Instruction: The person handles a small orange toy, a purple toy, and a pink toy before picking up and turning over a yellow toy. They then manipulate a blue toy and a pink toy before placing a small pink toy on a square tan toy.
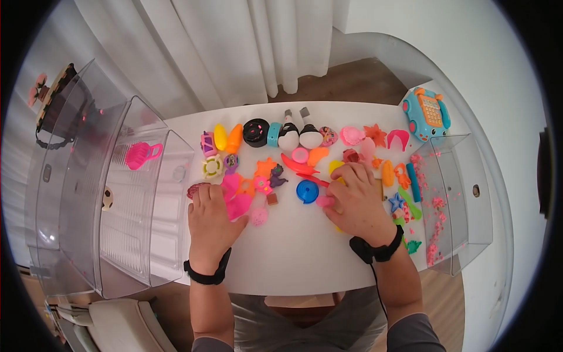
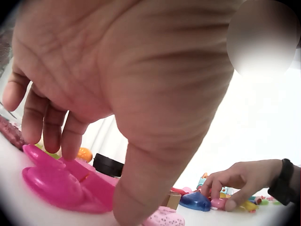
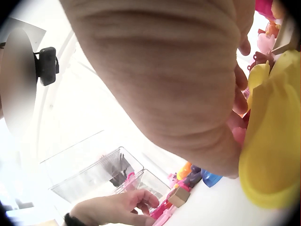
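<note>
My left hand [image 1: 214, 220] hovers palm down at the left of the toy cluster, fingers loosely bent. Below its fingertips in the left wrist view is a magenta plastic toy [image 2: 61, 188]; a pale pink dotted toy [image 1: 258, 216] sits by the thumb. A dark pink textured piece [image 1: 197, 189] lies at its fingertips. My right hand [image 1: 360, 202] reaches over toys right of centre, thumb spread from the fingers. A small pink piece [image 2: 218, 203] is beside its thumb and fingers. Yellow plastic toy [image 3: 270, 146] sits beside this hand, partly hidden in the head view. A blue round toy [image 1: 307, 192] lies left of the thumb.
Several toys spread across the white table [image 1: 275, 258], with a black round toy [image 1: 256, 132] at the back. Clear stacked bins [image 1: 126, 234] stand left, one holding a pink scoop [image 1: 142, 155]. At right are a clear box [image 1: 460, 199] and a toy phone [image 1: 426, 114].
</note>
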Tool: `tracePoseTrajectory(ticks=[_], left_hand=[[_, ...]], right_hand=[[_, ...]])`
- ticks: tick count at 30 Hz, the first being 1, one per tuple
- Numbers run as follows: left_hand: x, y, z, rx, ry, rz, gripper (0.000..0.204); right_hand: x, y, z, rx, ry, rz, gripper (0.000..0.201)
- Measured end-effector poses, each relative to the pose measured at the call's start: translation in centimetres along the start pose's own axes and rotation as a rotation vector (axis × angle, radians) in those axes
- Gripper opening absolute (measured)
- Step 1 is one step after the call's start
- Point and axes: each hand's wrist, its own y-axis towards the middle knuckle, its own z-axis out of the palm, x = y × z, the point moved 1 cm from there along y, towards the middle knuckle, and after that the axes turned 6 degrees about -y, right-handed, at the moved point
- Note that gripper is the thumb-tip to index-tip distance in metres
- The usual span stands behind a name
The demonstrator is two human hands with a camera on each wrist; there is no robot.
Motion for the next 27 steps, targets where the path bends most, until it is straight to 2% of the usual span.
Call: tracePoseTrajectory(ticks=[4,7,9,13,15,18,21,27], left_hand=[[1.1,-0.2,1.1,-0.067,0.007,0.003,0.051],[0.9,-0.7,1.0,-0.023,-0.017,-0.013,0.041],[0.5,-1.3,0.9,-0.024,-0.022,0.045,0.034],[0.8,-1.7,1.4,-0.047,-0.052,0.03,0.033],[0.8,-1.7,1.7,-0.109,-0.048,0.092,0.031],[0.0,-1.8,1.5,-0.038,-0.052,0.095,0.035],[-0.2,-1.6,1.9,-0.105,-0.096,0.055,0.043],[-0.2,-1.0,1.9,-0.059,-0.089,0.013,0.053]], right_hand=[[-0.1,-0.1,0.3,-0.011,0.012,-0.009,0.025],[-0.2,-0.3,0.7,-0.023,0.019,-0.007,0.025],[-0.2,-0.3,0.8,-0.033,0.024,-0.011,0.024],[0.0,-0.4,0.6,-0.047,0.019,-0.018,0.024],[0.0,-0.3,0.5,-0.062,0.013,-0.024,0.024],[0.1,-0.5,0.5,-0.076,0.01,-0.029,0.024],[-0.1,-0.4,0.5,-0.087,0.024,-0.024,0.023],[-0.4,-0.7,0.9,-0.089,0.023,-0.021,0.022]])
